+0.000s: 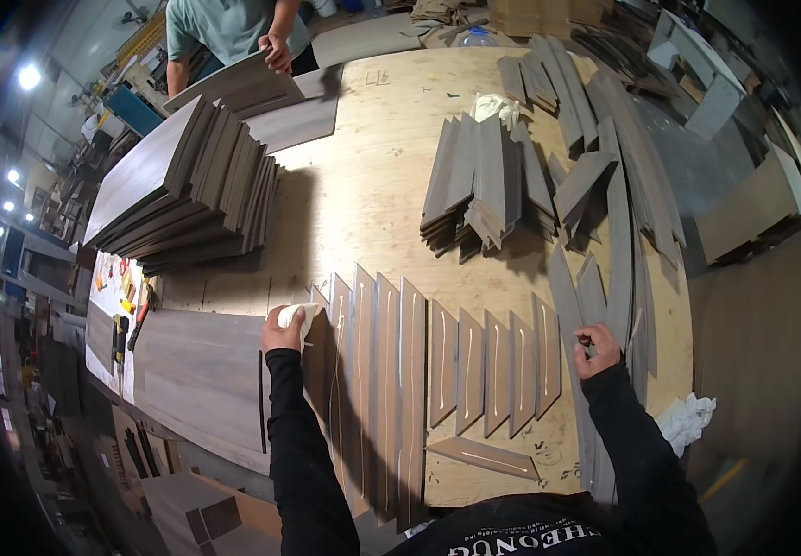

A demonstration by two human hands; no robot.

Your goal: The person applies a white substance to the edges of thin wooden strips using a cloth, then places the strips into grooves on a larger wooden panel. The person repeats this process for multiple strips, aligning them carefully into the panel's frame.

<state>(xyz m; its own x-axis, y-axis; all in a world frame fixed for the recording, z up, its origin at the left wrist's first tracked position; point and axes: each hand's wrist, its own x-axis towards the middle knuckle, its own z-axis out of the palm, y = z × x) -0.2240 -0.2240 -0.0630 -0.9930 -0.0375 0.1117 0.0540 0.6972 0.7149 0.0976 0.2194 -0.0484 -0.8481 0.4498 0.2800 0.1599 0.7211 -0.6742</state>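
My left hand (282, 331) is closed round a white glue bottle (299, 319), mostly covered by the fingers, above the left end of a row of strips. Several long mitred wood strips (387, 371) lie side by side there, brown face up, each with a thin pale line of glue. Shorter strips (496, 366) with the same glue lines continue the row to the right. One more short strip (484, 456) lies crosswise nearer me. My right hand (599, 351) hovers by the grey strips (588, 289) at the right, fingers curled together; whatever they hold is hidden.
Stacked grey panels (182, 181) stand at the far left, with a flat panel (201, 371) nearer me. Bundled grey strips (479, 181) and a crumpled white bag (496, 108) lie further back. Across the table (363, 120), another person's hand (276, 53) holds a panel (247, 88).
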